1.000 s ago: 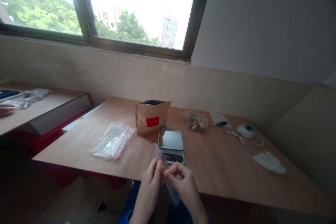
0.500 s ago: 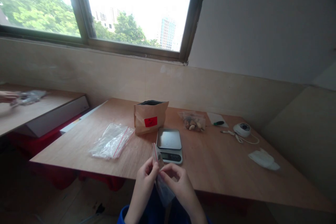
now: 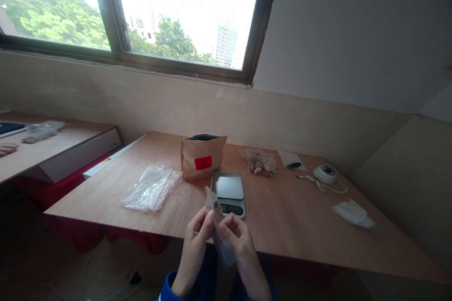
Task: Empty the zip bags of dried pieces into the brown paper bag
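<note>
Between my two hands is a clear plastic zip bag (image 3: 223, 250), held at the table's front edge with its lower part hanging down. My left hand (image 3: 198, 229) pinches one side of it, fingers closed. On the other side my right hand (image 3: 237, 235) pinches it too, thumb against fingers. The bag looks flat, and its top end overlaps the kitchen scale (image 3: 228, 186) just behind. Past the scale stands a brown paper pouch (image 3: 192, 162) with a red label and an open top.
Left on the wooden table (image 3: 286, 225) lies a stack of clear zip bags (image 3: 146, 190). Toward the back right are a filled zip bag (image 3: 260, 164), a green-handled screwdriver (image 3: 294, 165), a white dome camera (image 3: 325, 174) and crumpled white plastic (image 3: 353, 213). Another person's hand (image 3: 7, 149) rests far left.
My hands have risen slightly and turned the bag between them, both still pinching it. At the far left, the other person's hand has moved away from the clear bag there.
</note>
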Action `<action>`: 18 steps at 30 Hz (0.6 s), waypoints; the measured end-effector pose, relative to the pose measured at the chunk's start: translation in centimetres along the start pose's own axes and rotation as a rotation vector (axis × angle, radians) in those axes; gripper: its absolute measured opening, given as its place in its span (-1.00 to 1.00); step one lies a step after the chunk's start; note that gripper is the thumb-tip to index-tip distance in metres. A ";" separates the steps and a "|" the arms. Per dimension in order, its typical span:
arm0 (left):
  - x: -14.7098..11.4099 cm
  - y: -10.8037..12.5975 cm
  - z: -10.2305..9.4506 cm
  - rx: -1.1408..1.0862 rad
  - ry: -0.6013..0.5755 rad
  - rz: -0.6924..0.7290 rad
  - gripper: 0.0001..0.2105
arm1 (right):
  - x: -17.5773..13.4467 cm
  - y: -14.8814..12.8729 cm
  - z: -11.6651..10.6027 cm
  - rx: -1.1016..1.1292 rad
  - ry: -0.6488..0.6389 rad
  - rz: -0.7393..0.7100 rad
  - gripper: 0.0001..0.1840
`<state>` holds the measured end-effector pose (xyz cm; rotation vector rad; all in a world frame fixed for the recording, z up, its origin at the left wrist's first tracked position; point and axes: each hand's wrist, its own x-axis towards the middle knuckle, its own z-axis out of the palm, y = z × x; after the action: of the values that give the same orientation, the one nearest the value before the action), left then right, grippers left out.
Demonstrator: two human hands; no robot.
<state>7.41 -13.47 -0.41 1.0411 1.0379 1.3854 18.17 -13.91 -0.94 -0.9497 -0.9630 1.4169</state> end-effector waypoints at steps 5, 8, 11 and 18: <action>-0.4 -0.3 -0.1 0.067 -0.097 0.071 -0.65 | 0.2 0.0 0.0 0.236 0.095 0.061 -0.55; -0.6 -0.3 -0.1 0.129 -0.115 0.090 -0.68 | 0.1 -0.1 0.0 0.127 0.227 0.020 -0.60; -0.7 -0.2 0.0 0.211 -0.124 0.100 -0.68 | 0.1 -0.2 -0.2 -0.008 0.311 -0.057 -0.61; -1.1 0.4 -0.3 0.264 -0.165 0.105 -0.59 | 0.8 -0.7 -3.2 0.057 0.641 -0.153 -0.52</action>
<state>7.09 -14.59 -0.18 1.3980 1.0746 1.2426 21.36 -12.90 -1.36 -1.1601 -0.4970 0.9107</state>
